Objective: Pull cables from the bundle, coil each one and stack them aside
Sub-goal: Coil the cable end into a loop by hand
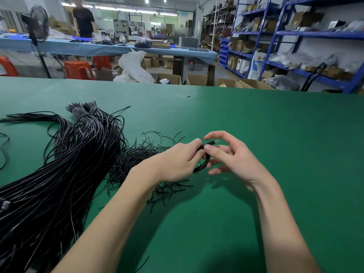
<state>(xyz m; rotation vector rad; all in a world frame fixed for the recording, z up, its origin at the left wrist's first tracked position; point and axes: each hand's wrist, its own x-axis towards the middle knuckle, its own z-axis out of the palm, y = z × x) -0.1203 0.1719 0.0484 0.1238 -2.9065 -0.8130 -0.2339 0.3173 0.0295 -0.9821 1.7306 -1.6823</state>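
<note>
While the left hand (177,162) grips a small coiled cable (202,164), the right hand (234,156) pinches its top, other fingers spread.

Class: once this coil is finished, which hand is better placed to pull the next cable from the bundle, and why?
Probably the left hand: the cable bundle lies on its side of the table. The right hand is farther away, pinching the coil.

One head-worn view looks forward and down, close over the green table (256,125)
</note>
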